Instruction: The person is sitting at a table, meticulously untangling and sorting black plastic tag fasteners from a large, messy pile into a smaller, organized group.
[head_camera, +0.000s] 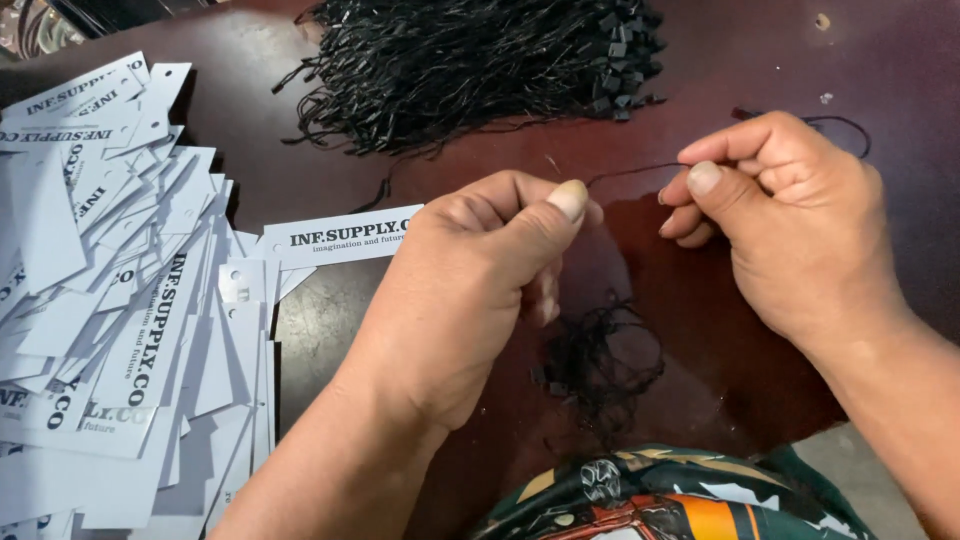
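While the left hand (470, 290) pinches one end of a thin black string (630, 172), the right hand (790, 220) pinches the other, both held closed above the dark table (900, 60).

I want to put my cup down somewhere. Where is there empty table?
Bare table lies at the far right, beyond the black string pile and above the right hand. A darker strip sits between the white tags and the left hand. The left side is crowded with tags; loose strings lie between the hands.
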